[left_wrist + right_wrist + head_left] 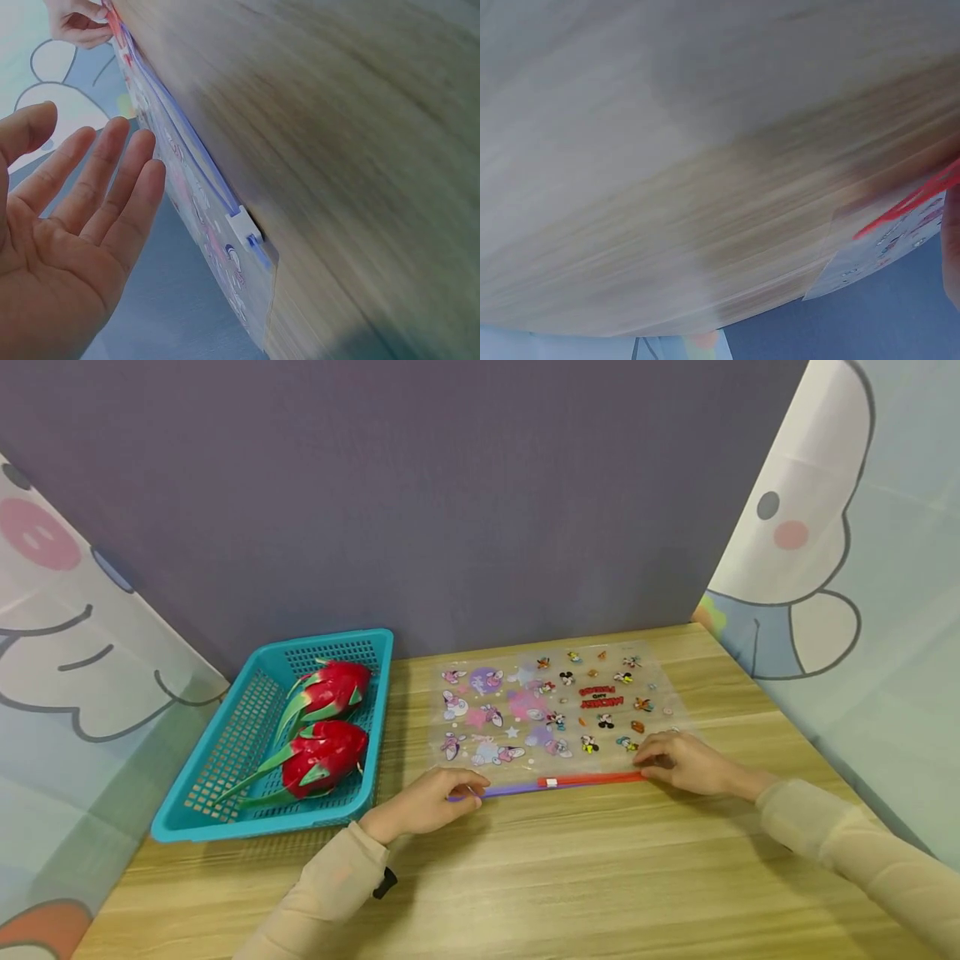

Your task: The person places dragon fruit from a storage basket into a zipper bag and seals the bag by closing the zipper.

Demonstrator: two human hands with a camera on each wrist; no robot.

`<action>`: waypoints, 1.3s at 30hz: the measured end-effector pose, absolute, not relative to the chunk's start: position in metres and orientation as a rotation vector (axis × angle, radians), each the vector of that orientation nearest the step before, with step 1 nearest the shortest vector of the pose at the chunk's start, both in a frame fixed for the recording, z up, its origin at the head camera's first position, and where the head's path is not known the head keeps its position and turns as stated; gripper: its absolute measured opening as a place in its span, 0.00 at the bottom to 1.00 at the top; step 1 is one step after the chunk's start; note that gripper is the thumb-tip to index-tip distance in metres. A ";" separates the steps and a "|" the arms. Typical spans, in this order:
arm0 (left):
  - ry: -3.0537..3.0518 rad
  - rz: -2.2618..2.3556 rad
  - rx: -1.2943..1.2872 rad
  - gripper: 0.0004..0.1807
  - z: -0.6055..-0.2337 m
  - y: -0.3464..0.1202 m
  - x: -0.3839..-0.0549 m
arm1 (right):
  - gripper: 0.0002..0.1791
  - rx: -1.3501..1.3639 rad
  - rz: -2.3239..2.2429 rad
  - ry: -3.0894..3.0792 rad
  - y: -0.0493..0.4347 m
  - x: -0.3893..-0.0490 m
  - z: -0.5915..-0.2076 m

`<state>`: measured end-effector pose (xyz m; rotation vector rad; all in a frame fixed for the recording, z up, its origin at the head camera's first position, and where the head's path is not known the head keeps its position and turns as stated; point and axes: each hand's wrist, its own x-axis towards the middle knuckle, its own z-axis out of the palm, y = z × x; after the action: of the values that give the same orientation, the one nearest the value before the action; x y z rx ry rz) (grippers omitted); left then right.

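Observation:
Two clear slider zip bags lie side by side, overlapping, on the wooden table. The left bag (480,714) has cartoon prints and a purple zip strip (512,790); its white slider (244,226) shows in the left wrist view. A red zip strip (600,778) with a white slider (552,783) edges the right bag (600,693), printed with small characters. My left hand (435,799) hovers by the purple strip's left end, fingers extended and apart from the bag. My right hand (686,762) pinches the right bag by the red strip's right end.
A blue-green plastic basket (381,693) stands at the left, holding two red dragon fruits (330,756) with green leaf tips. Behind the table rises a grey-purple panel (420,510). Cartoon-printed sheets (900,568) hang at both sides.

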<state>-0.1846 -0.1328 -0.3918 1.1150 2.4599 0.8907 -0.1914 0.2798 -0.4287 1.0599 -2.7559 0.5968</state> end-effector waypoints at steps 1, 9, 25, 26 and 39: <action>2.461 0.891 1.114 0.17 -0.392 -0.133 -0.185 | 0.09 1.060 0.596 -2.756 0.280 -0.192 -0.428; 2.464 0.891 1.097 0.17 -0.395 -0.135 -0.184 | 0.09 1.115 0.606 -2.698 0.278 -0.196 -0.431; 2.453 0.920 1.051 0.16 -0.399 -0.137 -0.182 | 0.07 1.078 0.691 -2.753 0.265 -0.203 -0.417; 2.451 0.923 1.050 0.17 -0.399 -0.138 -0.182 | 0.08 1.056 0.686 -2.756 0.263 -0.204 -0.416; 2.457 1.002 0.996 0.18 -0.395 -0.131 -0.185 | 0.06 0.898 0.814 -2.716 0.244 -0.203 -0.397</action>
<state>-0.1849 -0.1312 -0.3949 0.9963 2.4570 1.0016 -0.2031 0.2444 -0.3970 0.8980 -2.7164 0.8136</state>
